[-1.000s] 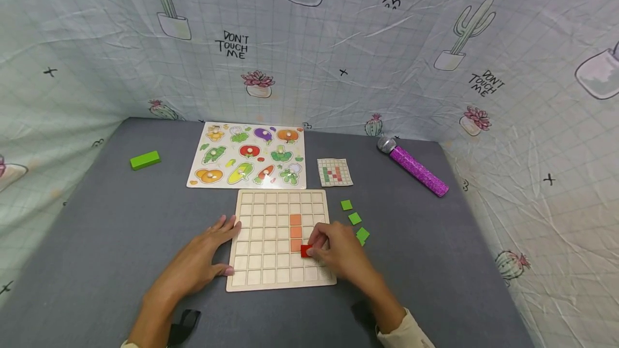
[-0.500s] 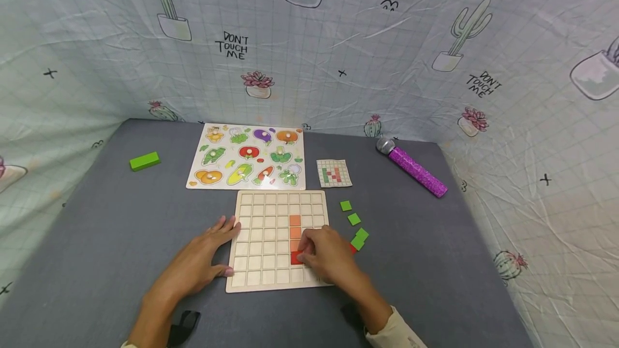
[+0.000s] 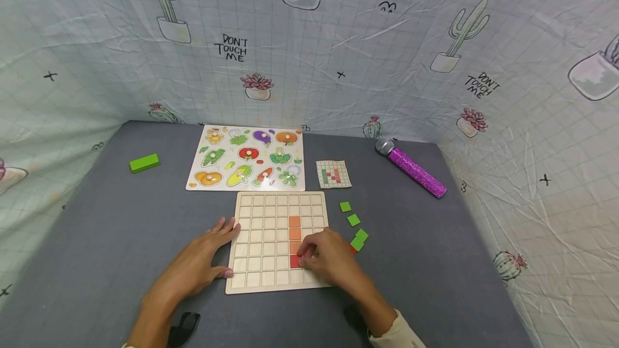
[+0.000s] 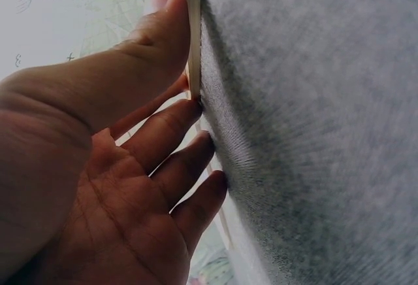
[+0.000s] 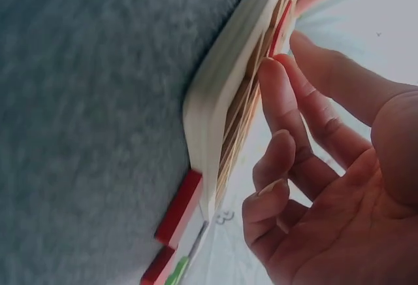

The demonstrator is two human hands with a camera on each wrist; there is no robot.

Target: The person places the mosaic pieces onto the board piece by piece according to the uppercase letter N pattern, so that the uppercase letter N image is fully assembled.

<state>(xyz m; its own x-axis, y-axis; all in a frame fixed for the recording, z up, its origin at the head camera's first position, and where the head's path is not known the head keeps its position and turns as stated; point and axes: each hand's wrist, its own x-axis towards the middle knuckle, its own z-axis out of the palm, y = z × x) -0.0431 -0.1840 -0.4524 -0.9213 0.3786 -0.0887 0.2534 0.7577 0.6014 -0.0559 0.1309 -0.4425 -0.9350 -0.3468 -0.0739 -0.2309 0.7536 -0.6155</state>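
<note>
A pale wooden grid board (image 3: 263,251) lies on the grey table. One of its columns holds several orange tiles (image 3: 295,234) in a line, with a red tile (image 3: 295,261) lying in the cell just below them. The fingertips of my right hand (image 3: 331,259) are at the red tile's right edge; in the right wrist view, this tile (image 5: 280,29) sits in the board just beyond the fingertips, thumb slightly apart. My left hand (image 3: 198,254) rests against the board's left edge, fingers spread and thumb touching its lower left side.
Several green tiles (image 3: 353,220) and a partly hidden red tile (image 3: 353,248) lie right of the board. Behind are a vegetable puzzle (image 3: 227,157), a small pattern card (image 3: 333,174) and a purple glitter microphone (image 3: 418,172). A green block (image 3: 144,163) lies far left.
My right hand has carried the red tile left and lowered it into the cell below the orange tiles. The fingers have shifted to its right edge. My left hand has stayed in place.
</note>
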